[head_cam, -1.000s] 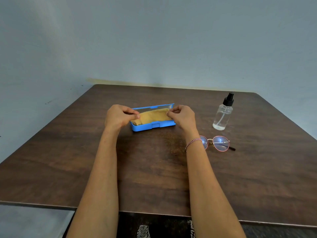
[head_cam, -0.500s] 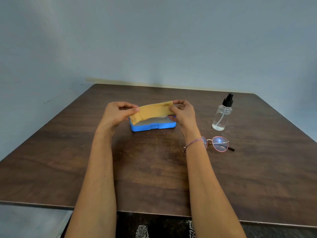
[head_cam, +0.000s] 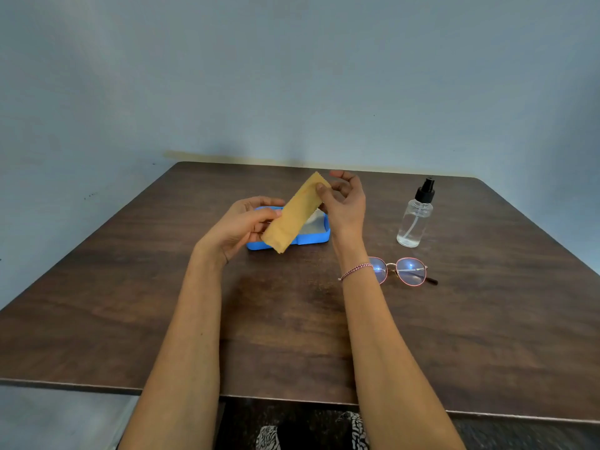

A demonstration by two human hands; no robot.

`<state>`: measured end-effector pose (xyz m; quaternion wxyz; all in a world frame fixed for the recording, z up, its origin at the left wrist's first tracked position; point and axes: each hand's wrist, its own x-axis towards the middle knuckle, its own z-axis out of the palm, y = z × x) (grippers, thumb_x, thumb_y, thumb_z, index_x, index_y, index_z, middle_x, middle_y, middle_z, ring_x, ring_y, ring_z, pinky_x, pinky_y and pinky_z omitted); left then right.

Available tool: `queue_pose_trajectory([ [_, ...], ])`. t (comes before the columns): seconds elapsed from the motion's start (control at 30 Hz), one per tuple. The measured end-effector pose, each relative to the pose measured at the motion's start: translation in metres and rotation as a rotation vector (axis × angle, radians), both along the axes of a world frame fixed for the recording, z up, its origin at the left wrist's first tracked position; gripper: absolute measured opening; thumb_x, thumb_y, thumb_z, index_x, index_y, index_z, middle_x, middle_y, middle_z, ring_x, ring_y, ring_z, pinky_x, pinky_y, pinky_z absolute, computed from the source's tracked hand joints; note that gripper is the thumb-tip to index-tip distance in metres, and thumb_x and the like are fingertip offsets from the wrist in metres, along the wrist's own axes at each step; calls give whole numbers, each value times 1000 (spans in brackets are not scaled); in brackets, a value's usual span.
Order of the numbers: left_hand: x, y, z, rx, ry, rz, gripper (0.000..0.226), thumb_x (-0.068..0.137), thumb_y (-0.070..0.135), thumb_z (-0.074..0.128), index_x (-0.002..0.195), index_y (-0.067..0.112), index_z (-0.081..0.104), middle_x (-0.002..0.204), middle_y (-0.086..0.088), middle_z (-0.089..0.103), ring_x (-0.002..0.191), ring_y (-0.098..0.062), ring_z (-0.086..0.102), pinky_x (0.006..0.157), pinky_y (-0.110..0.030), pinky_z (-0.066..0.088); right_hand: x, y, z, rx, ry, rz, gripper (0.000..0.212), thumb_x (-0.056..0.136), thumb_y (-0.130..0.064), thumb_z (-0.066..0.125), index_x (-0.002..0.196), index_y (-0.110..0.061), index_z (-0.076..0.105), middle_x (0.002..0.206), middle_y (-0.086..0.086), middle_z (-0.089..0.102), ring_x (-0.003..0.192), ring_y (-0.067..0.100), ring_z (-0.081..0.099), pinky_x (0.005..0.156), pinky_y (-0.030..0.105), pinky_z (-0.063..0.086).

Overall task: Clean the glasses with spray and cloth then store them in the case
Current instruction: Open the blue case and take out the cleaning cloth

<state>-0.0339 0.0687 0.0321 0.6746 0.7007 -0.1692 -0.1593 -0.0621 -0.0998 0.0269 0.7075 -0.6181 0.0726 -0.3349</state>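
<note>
**A:** How are the left hand and right hand set?

**B:** Both are pinched on the folded yellow cloth, above the open blue plastic case. It is best unfolded fully before the pink-rimmed round glasses, lying on the brown wooden surface, are wiped.

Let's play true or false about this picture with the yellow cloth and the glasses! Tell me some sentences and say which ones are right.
1. The left hand and the right hand both hold the yellow cloth. True.
2. The glasses are inside the blue case. False: they lie on the table, beside the right forearm.
3. The spray bottle stands upright on the table. True.
4. The blue case is closed. False: it lies open on the table, behind the cloth.
</note>
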Motion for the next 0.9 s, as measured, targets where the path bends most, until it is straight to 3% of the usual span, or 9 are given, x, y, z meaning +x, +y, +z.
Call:
queue_pose_trajectory([
  [0.13,-8,-11,-5,72,40,-42,20,84,14,66,105,14,67,91,-4,73,78,-13,69,67,-23,57,-7,3,5,-88,-92,14,31,82,2,67,95,-24,56,86,-4,57,76,15,55,72,25,52],
  [0.2,-12,-17,-6,74,65,-4,16,85,15,66,100,12,68,91,-4,71,79,-14,67,67,-23,57,-13,2,9,-142,-114,17,31,80,0,69,93,-26,57,86,-4,59,77,14,58,74,29,53],
  [0.33,-18,-32,-5,-21,148,77,11,86,16,66,95,10,68,85,-3,70,74,-14,65,67,-23,56,-28,-6,18,-254,-134,33,30,77,-3,73,91,-25,59,79,-13,62,76,7,61,70,19,50],
  [0.47,-22,-41,-6,-142,217,149,9,86,16,65,93,10,66,82,-3,71,74,-14,67,61,-22,57,-45,-18,16,-355,-107,138,34,74,-3,77,87,-30,60,82,-14,67,84,10,64,79,34,54],
  [0.6,-23,-45,-5,-237,236,192,7,90,14,60,90,8,64,71,-2,71,63,-11,69,54,-21,56,-52,-25,0,-446,-76,239,29,72,-5,78,83,-29,64,83,-8,70,86,17,66,80,44,52],
  [0.77,-25,-44,-5,-311,239,214,12,93,9,53,85,8,62,60,1,70,54,-8,68,51,-21,55,-54,-26,-5,-662,17,309,33,71,-6,79,76,-35,63,79,-16,69,82,3,63,76,34,48],
  [0.9,-26,-44,-6,-321,223,247,12,93,8,54,85,10,62,75,-5,68,55,-7,68,51,-21,55,-60,-29,-3,-635,37,359,23,71,-14,81,80,-30,67,82,-4,73,84,9,65,74,28,45],
])
